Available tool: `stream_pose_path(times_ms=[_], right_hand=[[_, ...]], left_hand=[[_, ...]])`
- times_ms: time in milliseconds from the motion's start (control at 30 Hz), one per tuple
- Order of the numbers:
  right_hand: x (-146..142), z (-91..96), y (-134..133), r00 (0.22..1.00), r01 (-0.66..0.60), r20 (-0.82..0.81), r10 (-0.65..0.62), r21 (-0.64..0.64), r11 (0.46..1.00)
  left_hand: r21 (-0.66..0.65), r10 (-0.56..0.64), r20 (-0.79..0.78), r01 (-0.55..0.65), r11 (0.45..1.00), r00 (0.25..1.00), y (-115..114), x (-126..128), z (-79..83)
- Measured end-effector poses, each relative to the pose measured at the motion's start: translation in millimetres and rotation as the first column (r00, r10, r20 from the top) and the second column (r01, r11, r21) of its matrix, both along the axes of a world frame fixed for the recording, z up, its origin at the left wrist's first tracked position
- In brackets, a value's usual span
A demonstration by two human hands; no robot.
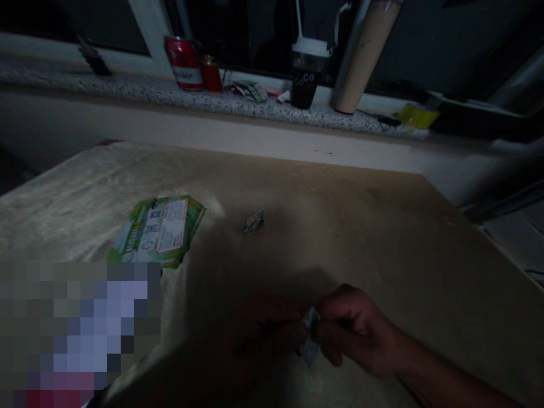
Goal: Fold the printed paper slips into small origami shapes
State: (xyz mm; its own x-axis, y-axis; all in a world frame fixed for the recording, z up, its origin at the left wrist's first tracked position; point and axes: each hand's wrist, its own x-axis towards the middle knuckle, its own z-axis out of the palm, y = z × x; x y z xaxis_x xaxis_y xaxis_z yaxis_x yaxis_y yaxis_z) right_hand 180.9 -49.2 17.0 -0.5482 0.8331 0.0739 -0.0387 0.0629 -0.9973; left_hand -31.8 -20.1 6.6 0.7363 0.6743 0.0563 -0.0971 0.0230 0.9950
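In dim light, a small folded piece of printed paper point(311, 350) is pinched between both of my hands above the near part of the table. My left hand point(272, 331) lies in deep shadow and grips its left side with thumb and fingers. On the other side, the thumb and fingers of my right hand point(361, 334) close on it. Much of the paper is hidden by the fingers. Further back on the table rests another small folded paper piece point(254, 221), apart from both hands. Left of it lies a stack of green printed sheets or packets point(159, 229).
The pale table point(357, 221) reaches to the wall. On the speckled windowsill point(140, 93) stand a red can point(185, 63), a red lighter-like object point(211, 75), a lidded drink cup point(305, 79) and a cardboard tube point(363, 56). A blurred-out patch covers the lower left.
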Motion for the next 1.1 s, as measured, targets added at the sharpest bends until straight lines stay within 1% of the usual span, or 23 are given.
stream_pose_path(times_ms=[67,133,233,333,433,500,567,767,867,900,967,1033,1100], right_hand=[[0,-1.7,0,1.000,-0.010,-0.029,0.010,-0.002,1.000],[1,-2.0,1,1.000,0.011,0.004,-0.011,0.016,1.000],[2,-0.7,3,1.000,0.002,0.027,-0.002,0.006,1.000],[4,0.4,6,0.998,-0.007,0.065,0.003,0.059,0.998],[7,0.3,8,0.996,-0.014,0.090,0.007,0.083,0.996],[7,-0.1,8,0.995,-0.030,0.102,0.021,0.083,0.996],[6,-0.4,7,0.993,-0.040,0.110,0.031,0.077,0.996],[4,-0.3,6,0.985,-0.095,0.148,0.086,0.055,0.994],[2,0.1,5,0.979,-0.128,0.164,0.121,0.035,0.991],[2,0.3,4,0.979,-0.129,0.163,0.119,0.051,0.990],[1,0.3,2,0.984,-0.107,0.158,0.087,0.122,0.987],[0,-0.7,1,0.988,-0.068,0.148,0.039,0.194,0.979],[0,-2.3,2,0.992,-0.048,0.127,0.022,0.206,0.977]], left_hand=[[-0.007,-0.016,0.020,0.016,1.000,1.000,1,0,1.1],[-0.005,-0.019,0.020,0.019,1.000,1.000,1,0,3.4],[-0.010,-0.004,-0.021,0.004,1.000,1.000,3,-2,6.9],[-0.024,0.015,-0.064,-0.017,1.000,0.998,4,-2,6.6],[0.041,0.026,-0.083,-0.023,0.999,0.996,3,0,4.4],[0.108,0.043,-0.080,-0.034,0.994,0.996,1,2,3.2],[0.143,0.036,-0.064,-0.026,0.989,0.997,-1,3,1.8],[0.103,-0.047,-0.076,0.055,0.993,0.996,-3,2,-1.4],[0.133,0.007,-0.132,0.011,0.991,0.991,-3,3,-2.9],[0.150,0.032,-0.150,-0.010,0.989,0.988,-2,4,-3.8],[0.165,0.055,-0.161,-0.028,0.986,0.985,-2,5,-5.8],[0.152,0.034,-0.132,-0.014,0.988,0.991,-2,5,-6.6],[0.146,0.016,-0.093,-0.002,0.989,0.996,-3,6,-5.6]])
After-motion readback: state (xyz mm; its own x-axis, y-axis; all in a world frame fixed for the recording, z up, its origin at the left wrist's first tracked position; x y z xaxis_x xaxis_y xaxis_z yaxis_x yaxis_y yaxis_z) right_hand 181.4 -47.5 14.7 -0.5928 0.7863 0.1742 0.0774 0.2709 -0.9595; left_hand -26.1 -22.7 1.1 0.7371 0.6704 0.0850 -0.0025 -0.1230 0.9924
